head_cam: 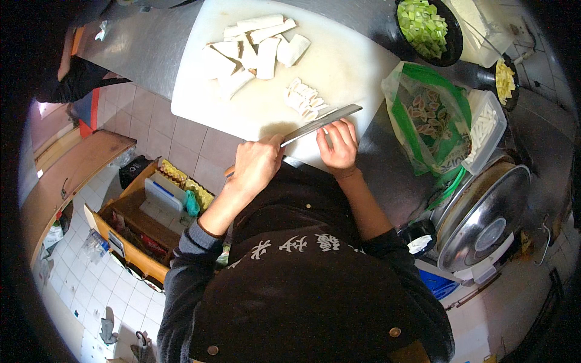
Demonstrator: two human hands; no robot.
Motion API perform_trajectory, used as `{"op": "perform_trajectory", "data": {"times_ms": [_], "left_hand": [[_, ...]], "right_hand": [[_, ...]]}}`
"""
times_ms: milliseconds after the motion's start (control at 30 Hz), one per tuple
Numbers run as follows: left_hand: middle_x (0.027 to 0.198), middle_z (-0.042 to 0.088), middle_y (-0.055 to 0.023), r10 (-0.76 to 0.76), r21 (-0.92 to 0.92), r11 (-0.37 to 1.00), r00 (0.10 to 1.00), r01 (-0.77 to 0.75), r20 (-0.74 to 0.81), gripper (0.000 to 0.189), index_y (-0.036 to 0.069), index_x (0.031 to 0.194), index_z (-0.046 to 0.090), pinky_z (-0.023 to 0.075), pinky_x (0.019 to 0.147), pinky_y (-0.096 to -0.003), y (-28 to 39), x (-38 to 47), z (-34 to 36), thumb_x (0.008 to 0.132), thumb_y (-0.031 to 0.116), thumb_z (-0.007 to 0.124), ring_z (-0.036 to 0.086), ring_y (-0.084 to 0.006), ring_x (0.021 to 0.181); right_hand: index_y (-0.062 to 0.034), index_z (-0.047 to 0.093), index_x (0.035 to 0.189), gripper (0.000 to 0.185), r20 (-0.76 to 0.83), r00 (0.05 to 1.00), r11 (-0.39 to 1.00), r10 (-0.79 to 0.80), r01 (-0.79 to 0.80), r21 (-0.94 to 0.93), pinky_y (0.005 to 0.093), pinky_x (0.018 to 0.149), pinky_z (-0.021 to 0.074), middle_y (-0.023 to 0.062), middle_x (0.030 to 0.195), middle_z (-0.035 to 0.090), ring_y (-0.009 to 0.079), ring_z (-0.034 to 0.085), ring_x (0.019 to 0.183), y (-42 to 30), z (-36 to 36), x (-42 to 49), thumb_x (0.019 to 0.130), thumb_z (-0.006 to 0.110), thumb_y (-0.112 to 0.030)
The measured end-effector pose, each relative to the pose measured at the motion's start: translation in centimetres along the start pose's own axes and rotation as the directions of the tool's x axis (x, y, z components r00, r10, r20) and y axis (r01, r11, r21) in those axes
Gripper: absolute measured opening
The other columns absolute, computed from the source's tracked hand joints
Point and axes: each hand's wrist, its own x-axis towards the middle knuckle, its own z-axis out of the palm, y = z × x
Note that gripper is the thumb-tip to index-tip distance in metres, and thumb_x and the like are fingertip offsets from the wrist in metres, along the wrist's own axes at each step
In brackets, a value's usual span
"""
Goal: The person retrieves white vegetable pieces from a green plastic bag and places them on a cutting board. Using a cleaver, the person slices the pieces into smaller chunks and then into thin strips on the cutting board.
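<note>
My left hand (pixel 259 162) grips the handle of a kitchen knife (pixel 323 121), its blade slanting up to the right over the near edge of a white cutting board (pixel 204 102). Close against the blade are the bent fingers of my right hand (pixel 339 144); what lies under the fingertips is hidden. Just beyond the blade is a small heap of thin white slices (pixel 303 97) with brownish edges. Farther back on the board lie several thick white food pieces (pixel 268 56), some showing a brown edge.
Right of the board stand a green-and-clear plastic bag (pixel 424 113) of brown-rimmed slices, a plastic box (pixel 485 125) of white sticks, a black bowl (pixel 429 31) of chopped green vegetable and a smaller bowl (pixel 506 81) of yellow pieces. A metal lid (pixel 485 222) leans nearby. Another person's arm (pixel 66 63) shows far left.
</note>
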Motion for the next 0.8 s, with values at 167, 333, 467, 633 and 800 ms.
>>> {"op": "perform_trajectory", "data": {"times_ms": [167,333,467,633,800], "left_hand": [[0.073,0.067,-0.0139,0.029,-0.103,0.994,0.995,-0.039,-0.097,0.015,0.009,0.102,0.067,0.0535,0.058,-0.0459,-0.4,0.5,0.3,0.090,0.017,0.065,0.067,-0.0358,0.065],[0.078,0.068,-0.0144,0.011,-0.063,0.998,0.999,-0.013,-0.035,0.013,0.008,0.100,0.066,0.0537,0.059,-0.0461,-0.7,-1.2,-0.3,0.091,0.017,0.064,0.067,-0.0364,0.067],[0.078,0.068,-0.0145,-0.005,-0.053,0.999,0.999,0.004,-0.035,0.015,0.007,0.100,0.066,0.0541,0.058,-0.0449,-1.0,-1.4,0.0,0.091,0.018,0.065,0.066,-0.0360,0.066],[0.079,0.067,-0.0135,0.015,-0.081,0.996,0.994,-0.024,-0.109,0.018,0.005,0.103,0.066,0.0546,0.057,-0.0428,-0.8,-1.9,-0.5,0.089,0.017,0.067,0.067,-0.0339,0.064],[0.078,0.065,-0.0118,0.032,0.013,0.999,0.995,-0.031,-0.099,0.021,0.005,0.106,0.064,0.0540,0.054,-0.0421,0.7,-3.9,-1.8,0.086,0.011,0.068,0.067,-0.0315,0.062]], "right_hand": [[0.0002,0.069,0.095,0.015,0.027,1.000,1.000,0.004,-0.004,0.018,0.0408,0.088,0.0523,0.0137,0.104,0.067,0.0330,0.063,0.100,-0.2,-0.3,0.2,0.081,0.075,0.000],[0.0002,0.069,0.096,0.016,0.054,0.998,0.999,-0.016,0.014,0.040,0.0407,0.089,0.0519,0.0134,0.104,0.067,0.0331,0.063,0.101,0.1,-0.7,0.4,0.081,0.074,0.000],[0.0001,0.070,0.098,0.016,0.065,0.997,0.999,-0.030,0.028,0.020,0.0412,0.088,0.0516,0.0135,0.104,0.067,0.0336,0.063,0.101,0.1,-0.8,0.2,0.082,0.074,0.000],[0.0004,0.069,0.098,0.017,0.054,0.998,0.999,-0.040,0.042,-0.032,0.0416,0.089,0.0508,0.0144,0.104,0.066,0.0342,0.061,0.101,0.0,-0.6,-0.4,0.082,0.073,-0.001],[0.0004,0.069,0.098,0.020,0.077,0.997,0.998,-0.021,0.025,-0.054,0.0427,0.088,0.0505,0.0152,0.102,0.065,0.0357,0.060,0.098,0.2,-0.6,-0.7,0.079,0.074,-0.002]]}}
